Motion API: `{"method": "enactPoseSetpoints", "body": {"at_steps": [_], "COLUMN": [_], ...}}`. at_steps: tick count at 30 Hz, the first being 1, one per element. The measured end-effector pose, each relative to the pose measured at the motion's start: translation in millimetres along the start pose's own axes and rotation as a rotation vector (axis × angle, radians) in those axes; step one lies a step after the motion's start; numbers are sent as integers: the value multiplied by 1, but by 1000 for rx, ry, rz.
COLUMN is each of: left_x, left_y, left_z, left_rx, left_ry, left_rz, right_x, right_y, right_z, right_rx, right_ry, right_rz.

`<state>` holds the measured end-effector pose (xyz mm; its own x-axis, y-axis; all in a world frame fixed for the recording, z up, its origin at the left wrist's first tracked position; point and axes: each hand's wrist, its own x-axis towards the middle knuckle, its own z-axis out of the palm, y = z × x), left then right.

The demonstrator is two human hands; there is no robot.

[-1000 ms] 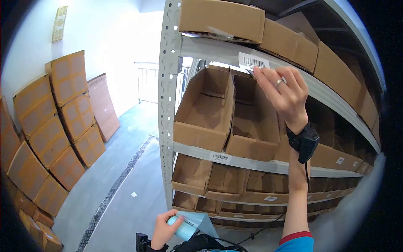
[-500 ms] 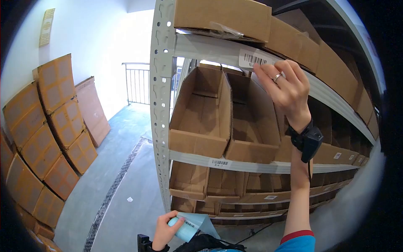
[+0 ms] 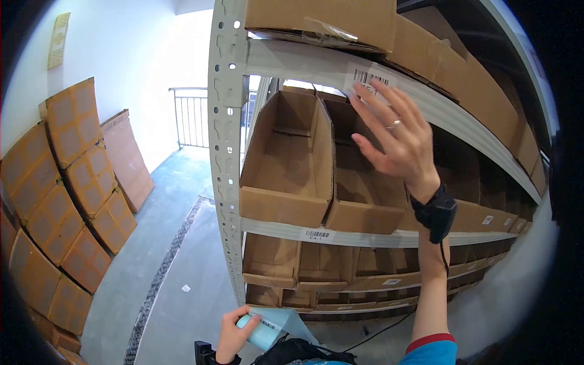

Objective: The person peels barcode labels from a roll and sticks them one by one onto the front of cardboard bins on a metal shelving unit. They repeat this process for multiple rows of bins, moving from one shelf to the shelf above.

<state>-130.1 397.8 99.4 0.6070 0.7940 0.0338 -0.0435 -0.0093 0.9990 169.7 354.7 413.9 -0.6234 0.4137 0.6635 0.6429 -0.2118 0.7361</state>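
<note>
My right hand [image 3: 398, 140], a ring on one finger, is raised with its fingers stretched out and apart. Its fingertips touch or hover at the lower edge of a white barcode label [image 3: 360, 74] on the grey upper shelf beam [image 3: 292, 59]; contact is hard to tell. Part of the label's print is hidden behind the fingers. Low in the view, my left hand [image 3: 232, 333] grips a pale blue label roll [image 3: 263, 336], with a loose strip trailing to the right and a barcode showing on it.
Open cardboard bins [image 3: 286, 164] line the shelves below the beam. A lower beam carries another barcode label [image 3: 317, 235]. At the left of these stands a perforated upright [image 3: 226, 146]. Taped cartons [image 3: 73, 128] are stacked by the wall, and a railing [image 3: 191, 118] stands behind.
My right hand's fingers have gone from a closed pinch at the label to spread, and the hand sits slightly lower and left. The left hand still holds the roll; the view has shifted slightly.
</note>
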Motion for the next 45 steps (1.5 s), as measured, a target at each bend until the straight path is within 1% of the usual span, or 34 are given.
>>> {"method": "enactPoseSetpoints", "body": {"at_steps": [2,3,4,6,7,8,10,12,13,14,15,16,18,20,23,27,30,33,36,39,42,45], "left_x": [0,-3,-9,-9,-10,-11,-11,-14,-13,-10,-8,-11,-18,-21,-19,-19,-17,-15,-15,-14,-7,-3], "left_y": [-5,0,8,12,7,3,3,7,-5,-26,-23,-19,-3,-2,-10,2,3,-6,5,4,-13,-32], "left_z": [-5,-4,-1,-2,-4,-5,-6,-4,-3,-2,-2,-4,-6,-9,-12,-15,-20,-21,-22,-17,-19,-20], "left_rx": [88,89,90,89,87,86,69,27,25,27,29,19,-4,-9,-40,-101,-61,19,-40,-16,42,106], "left_ry": [-47,-16,17,51,50,50,69,78,110,141,173,149,107,118,112,120,94,121,60,123,111,133], "left_rz": [3,27,55,101,115,129,109,60,77,93,112,104,93,103,106,125,138,113,57,35,49,94], "right_x": [3,0,-5,-19,-26,-28,1,53,74,84,95,100,105,105,108,114,117,116,115,117,123,122], "right_y": [-8,-8,-7,0,8,16,22,14,8,10,12,20,28,34,24,27,30,32,38,39,28,34], "right_z": [5,3,0,-8,-8,-11,-21,-24,-24,-22,-20,-16,-13,-11,-7,3,3,4,10,15,10,1], "right_rx": [44,-4,-30,-83,-68,-47,4,64,85,92,99,93,116,172,161,159,192,469,351,383,726,605], "right_ry": [-67,-123,-94,-27,89,139,249,407,416,402,387,349,235,77,123,171,166,227,235,279,326,239], "right_rz": [77,90,125,183,195,201,183,157,156,157,158,157,142,118,156,217,206,245,173,233,431,368]}}
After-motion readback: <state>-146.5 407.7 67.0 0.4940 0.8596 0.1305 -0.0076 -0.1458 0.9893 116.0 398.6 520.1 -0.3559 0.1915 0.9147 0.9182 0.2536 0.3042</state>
